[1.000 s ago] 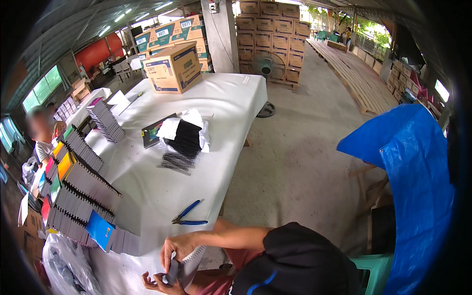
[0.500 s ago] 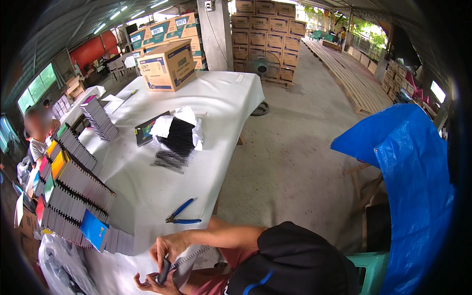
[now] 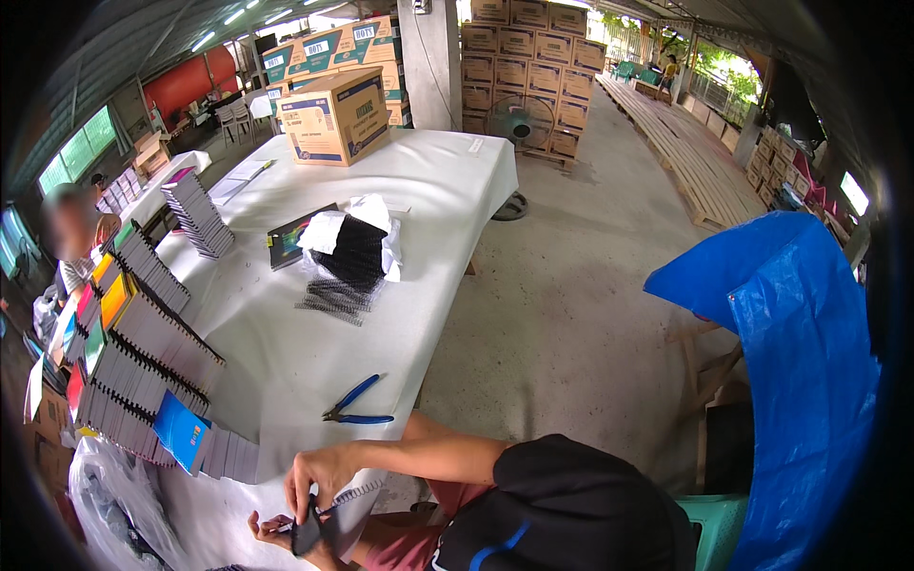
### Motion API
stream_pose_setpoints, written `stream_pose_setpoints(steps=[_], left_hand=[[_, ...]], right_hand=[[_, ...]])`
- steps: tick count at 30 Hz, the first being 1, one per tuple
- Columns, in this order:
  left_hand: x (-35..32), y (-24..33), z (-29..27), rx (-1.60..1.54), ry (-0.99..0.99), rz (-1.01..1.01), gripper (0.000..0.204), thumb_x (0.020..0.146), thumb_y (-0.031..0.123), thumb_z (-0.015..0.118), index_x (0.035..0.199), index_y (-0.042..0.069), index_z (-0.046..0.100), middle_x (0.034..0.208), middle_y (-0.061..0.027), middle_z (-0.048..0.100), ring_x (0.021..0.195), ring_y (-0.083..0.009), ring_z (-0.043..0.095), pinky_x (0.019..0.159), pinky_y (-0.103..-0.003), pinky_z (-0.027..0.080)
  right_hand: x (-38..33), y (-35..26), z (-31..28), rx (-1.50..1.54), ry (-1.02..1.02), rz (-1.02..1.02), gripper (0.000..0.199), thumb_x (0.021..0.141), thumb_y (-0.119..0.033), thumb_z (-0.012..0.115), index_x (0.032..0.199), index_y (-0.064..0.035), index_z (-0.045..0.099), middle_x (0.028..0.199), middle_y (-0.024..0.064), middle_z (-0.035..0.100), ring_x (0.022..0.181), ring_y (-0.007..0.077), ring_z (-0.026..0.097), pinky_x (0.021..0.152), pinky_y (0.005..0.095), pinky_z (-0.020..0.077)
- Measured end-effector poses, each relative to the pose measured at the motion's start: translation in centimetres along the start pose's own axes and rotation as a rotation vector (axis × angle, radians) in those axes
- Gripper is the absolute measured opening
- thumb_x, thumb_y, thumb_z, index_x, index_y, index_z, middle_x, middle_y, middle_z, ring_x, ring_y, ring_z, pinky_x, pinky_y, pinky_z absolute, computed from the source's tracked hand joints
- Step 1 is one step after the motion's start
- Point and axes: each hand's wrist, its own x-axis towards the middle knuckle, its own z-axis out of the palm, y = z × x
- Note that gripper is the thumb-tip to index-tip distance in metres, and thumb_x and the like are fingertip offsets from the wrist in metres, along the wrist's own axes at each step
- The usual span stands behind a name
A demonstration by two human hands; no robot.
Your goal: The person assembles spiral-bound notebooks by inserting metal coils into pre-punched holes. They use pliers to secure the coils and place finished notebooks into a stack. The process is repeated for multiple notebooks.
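Note:
Both my hands are close together at the table's near edge. From above, my right hand (image 3: 322,474) points its bent fingers down, pinching at the end of a black spiral coil (image 3: 359,492). The coil runs to the right along the pale edge of what looks like a spiral-bound book. Its dark end (image 3: 307,535) is gripped from below by my left hand (image 3: 322,555), whose fingertips stick out to the left. My hands partly hide the book. Blue-handled cutting pliers (image 3: 354,401) lie on the white-covered table (image 3: 286,381) beyond my right forearm, handles apart, touched by neither hand.
Stacks of spiral-bound books (image 3: 143,400) line the table's left side, beside a clear plastic bag (image 3: 105,495). Black coils (image 3: 347,262) lie in white wrapping mid-table. A carton (image 3: 335,119) stands at the far end. Another person (image 3: 76,238) is at far left. A blue tarp (image 3: 800,333) hangs at right.
The view has shifted slightly, so the table and boxes sit a little further right and higher. My right fingers have shifted their pinch at the coil end. The pliers stay put on the table.

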Motion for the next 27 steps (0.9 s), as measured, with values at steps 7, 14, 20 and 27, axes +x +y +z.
stream_pose_setpoints(steps=[7, 14, 20, 27], left_hand=[[0.0, -0.2, 0.6, -0.249, 0.008, -0.125, 0.110, 0.034, 0.061, 0.084, 0.113, 0.011, 0.027, 0.121, -0.0083, 0.037, 0.090, -0.0182, 0.039, 0.077, -0.031, 0.037], [0.2, 2.0, 0.3, -0.347, -0.054, -0.266, 0.110, 0.036, 0.048, 0.090, 0.114, 0.005, 0.026, 0.115, -0.0096, 0.036, 0.106, -0.0254, 0.038, 0.096, -0.039, 0.030], [-0.5, 1.4, 0.0, -0.323, -0.014, -0.251, 0.109, 0.037, 0.044, 0.091, 0.114, 0.005, 0.024, 0.115, -0.0079, 0.034, 0.105, -0.0235, 0.038, 0.095, -0.039, 0.032], [-1.3, 0.1, -1.1, 0.065, 0.005, -0.221, 0.043, 0.089, 0.033, 0.058, 0.111, -0.002, 0.049, 0.111, -0.0198, 0.050, 0.094, -0.0283, 0.051, 0.086, -0.041, 0.041]], right_hand=[[1.1, 0.9, 0.5, -0.047, -0.002, -0.039, 0.041, 0.050, 0.000, 0.063, 0.087, -0.0122, 0.074, 0.073, 0.0080, 0.068, 0.065, 0.0168, 0.059, 0.055, 0.0307, 0.0439], [1.8, 3.0, 1.0, -0.214, 0.067, 0.137, 0.038, 0.049, 0.000, 0.060, 0.083, -0.0097, 0.074, 0.069, 0.0101, 0.067, 0.059, 0.0178, 0.057, 0.053, 0.0296, 0.0431], [2.2, 3.0, 2.1, -0.202, 0.027, 0.188, 0.038, 0.050, 0.000, 0.059, 0.083, -0.0105, 0.074, 0.072, 0.0135, 0.066, 0.062, 0.0226, 0.059, 0.056, 0.0325, 0.0440], [1.4, 3.4, -2.7, -0.960, 0.349, 0.196, 0.035, 0.058, 0.004, 0.057, 0.086, -0.0084, 0.073, 0.090, 0.0122, 0.066, 0.093, 0.0289, 0.057, 0.081, 0.0349, 0.0479]])
